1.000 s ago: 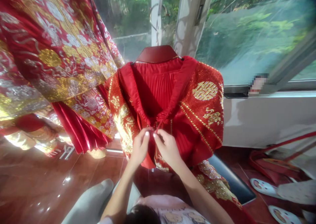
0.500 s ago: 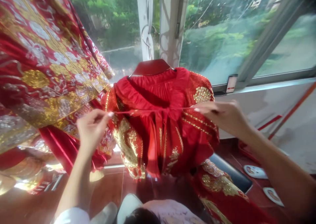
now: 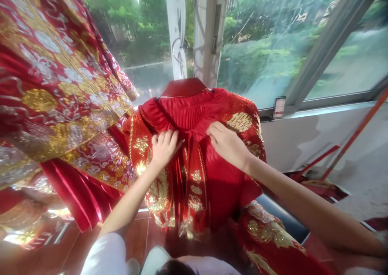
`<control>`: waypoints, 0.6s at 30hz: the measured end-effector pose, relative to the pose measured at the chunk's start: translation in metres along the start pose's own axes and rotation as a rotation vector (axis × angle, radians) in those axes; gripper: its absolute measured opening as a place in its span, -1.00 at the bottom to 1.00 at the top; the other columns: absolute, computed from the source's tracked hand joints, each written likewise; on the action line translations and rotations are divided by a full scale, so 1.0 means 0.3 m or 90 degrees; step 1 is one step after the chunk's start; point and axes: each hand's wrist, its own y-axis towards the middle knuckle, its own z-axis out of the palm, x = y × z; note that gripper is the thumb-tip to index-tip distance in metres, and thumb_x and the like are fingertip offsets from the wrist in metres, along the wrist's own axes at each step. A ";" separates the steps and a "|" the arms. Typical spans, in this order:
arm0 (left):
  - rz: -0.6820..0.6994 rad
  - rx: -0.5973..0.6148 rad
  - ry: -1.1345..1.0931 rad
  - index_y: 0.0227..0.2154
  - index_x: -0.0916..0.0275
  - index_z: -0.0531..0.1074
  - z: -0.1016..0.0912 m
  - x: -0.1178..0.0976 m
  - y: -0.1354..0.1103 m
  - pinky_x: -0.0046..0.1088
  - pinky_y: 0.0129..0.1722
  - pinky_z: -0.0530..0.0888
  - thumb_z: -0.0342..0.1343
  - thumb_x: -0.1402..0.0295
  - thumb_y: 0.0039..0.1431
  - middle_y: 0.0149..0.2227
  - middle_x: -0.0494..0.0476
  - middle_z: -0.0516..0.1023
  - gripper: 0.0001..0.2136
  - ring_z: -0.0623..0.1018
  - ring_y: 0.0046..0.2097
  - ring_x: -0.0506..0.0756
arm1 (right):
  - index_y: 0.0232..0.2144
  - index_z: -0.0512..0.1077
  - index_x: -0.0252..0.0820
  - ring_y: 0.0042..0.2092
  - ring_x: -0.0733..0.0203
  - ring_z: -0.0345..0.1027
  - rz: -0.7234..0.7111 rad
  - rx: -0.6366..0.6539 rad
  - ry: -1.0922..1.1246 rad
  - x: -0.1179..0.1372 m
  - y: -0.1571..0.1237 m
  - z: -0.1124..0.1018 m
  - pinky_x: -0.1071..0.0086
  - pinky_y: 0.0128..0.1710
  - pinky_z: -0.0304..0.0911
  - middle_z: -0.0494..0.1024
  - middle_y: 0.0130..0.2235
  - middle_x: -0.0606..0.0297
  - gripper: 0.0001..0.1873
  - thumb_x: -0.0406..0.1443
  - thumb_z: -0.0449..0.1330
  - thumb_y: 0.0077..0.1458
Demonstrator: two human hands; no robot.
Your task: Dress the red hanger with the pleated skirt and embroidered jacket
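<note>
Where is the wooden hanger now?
Head view, centre: the hanger tops the red dress, in front of the window post, above the left hand and right hand.

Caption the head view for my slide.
Left hand and right hand rest on the gathered top of a red embroidered garment on a hanger.

Room, fixtures and light, placed from the white window post point(image 3: 209, 32).
- Left of post: glass pane point(image 3: 142, 36), trees and daylight behind.
- Right of post: wide pane point(image 3: 266, 45), green foliage outside; slanted grey frame bar point(image 3: 330, 40) further right.
- Below and right of post: pale sill point(image 3: 333, 107), white wall point(image 3: 303, 141) under it.
- Far right of post: orange-red bars point(image 3: 357, 133) leaning across the wall.
- Far left of post: hanging red-and-gold brocade point(image 3: 54, 85).
- Well below post: glossy red-brown tiled floor point(image 3: 133, 234), glare at its left; dark padded seat point(image 3: 281, 218) lower right.
</note>
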 end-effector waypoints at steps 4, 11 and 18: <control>0.060 0.141 -0.002 -0.04 0.20 0.46 -0.009 0.051 0.018 -0.34 -0.32 0.30 -0.06 0.44 0.31 -0.33 0.19 0.54 -0.74 0.50 -0.32 0.10 | -0.19 0.51 -0.27 -0.21 0.12 0.33 0.019 0.010 -0.037 0.015 0.035 0.024 0.26 -0.14 0.28 0.51 -0.22 0.14 -0.60 -0.56 -0.02 0.04; -0.073 0.135 -0.184 -0.20 0.21 0.47 -0.139 -0.003 0.061 -0.48 -0.42 0.33 -0.04 0.39 0.29 -0.30 0.12 0.55 -0.82 0.51 -0.31 0.04 | -0.65 0.33 -0.23 -0.41 0.21 0.26 0.189 -0.082 0.077 0.083 0.127 0.055 0.33 -0.37 0.13 0.45 -0.47 0.18 -0.71 -0.49 -0.03 0.03; -0.257 0.083 -0.599 -0.45 0.23 0.36 -0.226 0.063 0.183 -0.57 -0.52 0.24 0.19 0.43 0.05 -0.57 -0.10 0.33 -0.91 0.31 -0.54 -0.08 | -0.53 0.36 -0.18 -0.60 0.34 0.09 0.253 -0.111 0.184 0.074 0.132 -0.054 0.40 -0.48 0.00 0.29 -0.66 0.40 -0.78 -0.22 0.11 0.10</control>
